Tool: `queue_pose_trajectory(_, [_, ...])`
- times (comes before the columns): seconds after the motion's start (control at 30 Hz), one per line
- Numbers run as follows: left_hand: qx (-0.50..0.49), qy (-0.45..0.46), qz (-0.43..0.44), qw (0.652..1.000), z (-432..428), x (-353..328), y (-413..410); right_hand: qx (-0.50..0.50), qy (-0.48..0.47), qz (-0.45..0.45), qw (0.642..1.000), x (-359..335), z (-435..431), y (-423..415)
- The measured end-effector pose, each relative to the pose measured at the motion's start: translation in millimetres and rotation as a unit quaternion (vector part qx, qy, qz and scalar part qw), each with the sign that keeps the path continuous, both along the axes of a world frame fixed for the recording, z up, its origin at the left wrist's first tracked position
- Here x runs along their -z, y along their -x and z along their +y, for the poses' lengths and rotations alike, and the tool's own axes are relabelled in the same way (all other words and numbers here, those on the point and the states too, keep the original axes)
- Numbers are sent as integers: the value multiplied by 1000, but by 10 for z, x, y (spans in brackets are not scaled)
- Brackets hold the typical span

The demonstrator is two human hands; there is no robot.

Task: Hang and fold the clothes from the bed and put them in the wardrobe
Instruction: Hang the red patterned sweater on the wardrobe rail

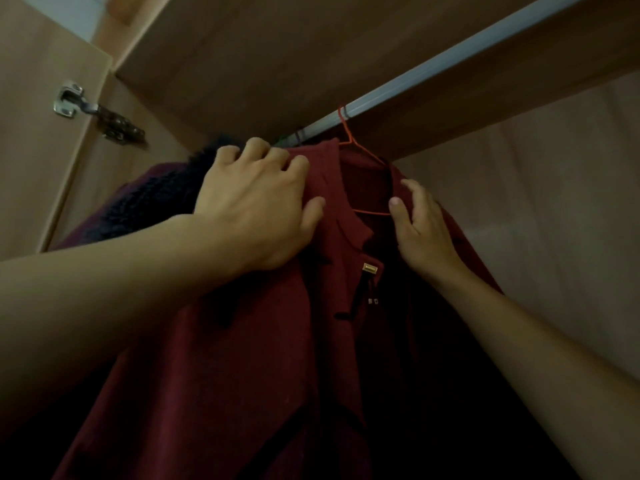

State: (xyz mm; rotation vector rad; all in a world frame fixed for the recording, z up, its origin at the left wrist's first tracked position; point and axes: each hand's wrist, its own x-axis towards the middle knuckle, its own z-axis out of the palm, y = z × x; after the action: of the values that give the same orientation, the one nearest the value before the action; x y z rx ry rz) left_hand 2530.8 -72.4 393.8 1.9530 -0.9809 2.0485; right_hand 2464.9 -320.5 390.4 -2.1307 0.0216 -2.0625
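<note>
- Wood-look wardrobe (242, 46) panels fill the whole top of the view, seen from below. It's pretty dim in here.
- Dark red coat (259, 358) hangs inside the wardrobe, and its bottom is cut off by the frame edge.
- Left hand (256, 209) grips the coat's left shoulder by the collar, fingers curled over the top, thumb on the front.
- Right hand (422, 233) holds the other shoulder at the neckline. Thumb and one finger show, the rest are tucked behind the fabric.
- Dark fluffy garment (166, 202) sits just behind the left hand, mostly hidden, so I can't tell what it is.
- Metal rail (433, 69) runs diagonally overhead.
- Orange hanger (349, 140) hooks over the rail, with its arms mostly inside the coat.
- Door hinge (97, 112) is on the left.
- Small gold tag (370, 269) is on the coat front, too blurry to read.
</note>
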Motion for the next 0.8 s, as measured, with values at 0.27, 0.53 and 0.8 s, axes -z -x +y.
queue_pose_trajectory(0.27, [18, -16, 17, 1000, 231, 96, -40, -10, -10, 2, 1000, 51, 234, -22])
queue_pose_trajectory(0.53, [113, -10, 11, 993, 622, 194, -149, 76, -31, -7, 997, 344, 675, 233])
queue_pose_trajectory(0.8, [245, -62, -2, 967, 905, 532, -417, 227, -40, 51, 972, 737, 1598, 626])
